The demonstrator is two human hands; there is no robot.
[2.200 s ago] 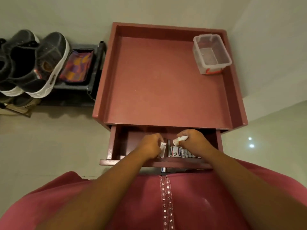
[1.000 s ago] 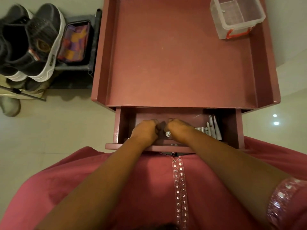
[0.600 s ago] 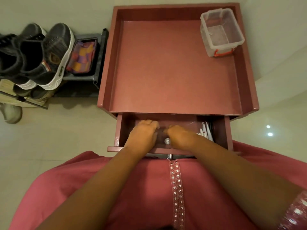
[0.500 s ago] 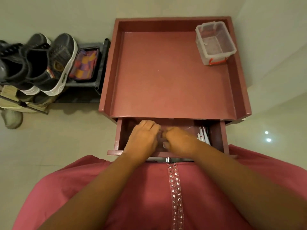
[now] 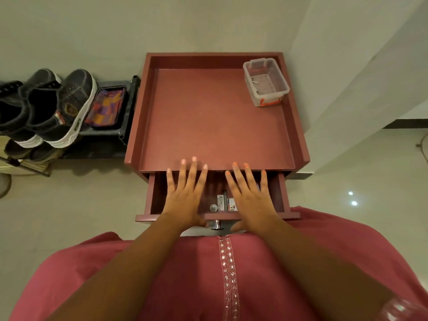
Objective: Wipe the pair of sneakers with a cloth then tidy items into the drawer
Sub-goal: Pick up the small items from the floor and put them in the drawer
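Observation:
The drawer of the maroon cabinet stands pulled out toward me. My left hand and my right hand hover flat above it, fingers spread and straight, holding nothing. Between them small items lie in the drawer: a little round cap, a tube and small packets. The chrome drawer knob shows under my wrists. The pair of dark grey sneakers with white soles sits on a black rack at the left.
A clear plastic box with red clips stands at the cabinet top's back right corner. A colourful pouch lies on the black rack beside the sneakers. More shoes sit lower left. White wall at right.
Both hands were curled down in the drawer handling small items; now they have let go, lifted and spread flat above the drawer. The view has tilted back.

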